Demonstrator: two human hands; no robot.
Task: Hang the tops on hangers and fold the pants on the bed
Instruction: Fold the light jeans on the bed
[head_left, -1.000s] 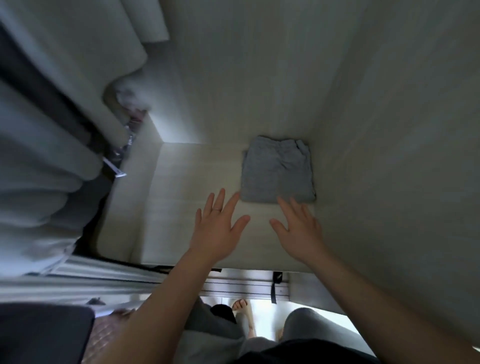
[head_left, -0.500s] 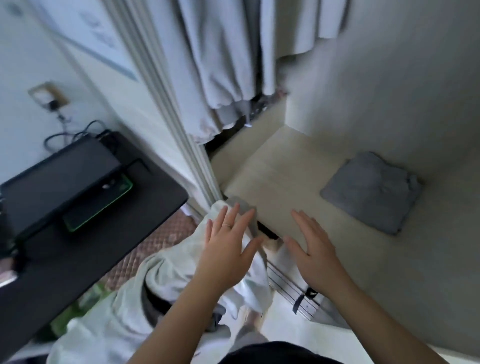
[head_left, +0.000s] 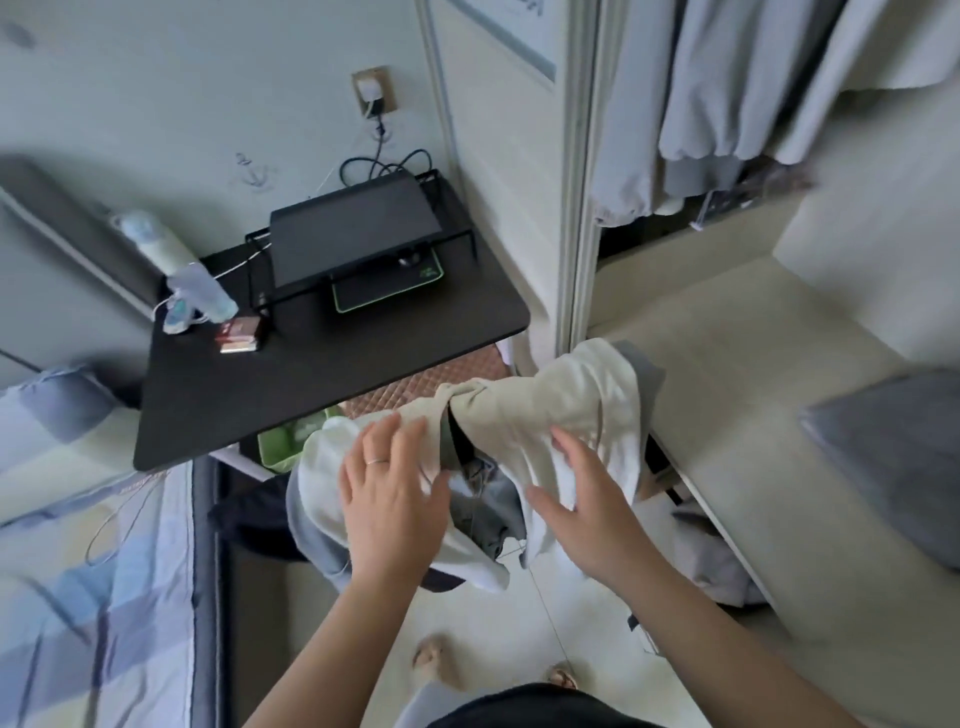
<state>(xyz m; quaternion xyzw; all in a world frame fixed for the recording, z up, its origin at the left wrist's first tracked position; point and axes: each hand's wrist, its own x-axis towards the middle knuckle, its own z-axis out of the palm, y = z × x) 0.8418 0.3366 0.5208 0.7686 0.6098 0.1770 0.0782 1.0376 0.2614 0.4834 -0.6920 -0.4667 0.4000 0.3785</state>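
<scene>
I see a narrow strip of floor (head_left: 493, 613) between the bed (head_left: 104, 597) edge and the shelf (head_left: 727, 364) lip. The desk (head_left: 311, 389) corner juts in just behind the cream top (head_left: 561, 405). The top's long axis runs up-right toward the shelf and is bunched mid-length. My left hand (head_left: 389, 504) and right hand (head_left: 592, 514) are spread over it, gripping nothing. Folded pants (head_left: 893, 457) lie on the shelf, far right.

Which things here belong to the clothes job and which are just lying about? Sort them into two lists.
Job: cream garment on the heap of clothes; folded grey garment on the wardrobe shelf; hung garments; bed; left hand; right hand.

Lying about: black desk; dark screen on its stand; white bottle; green bin; wall charger.
</scene>
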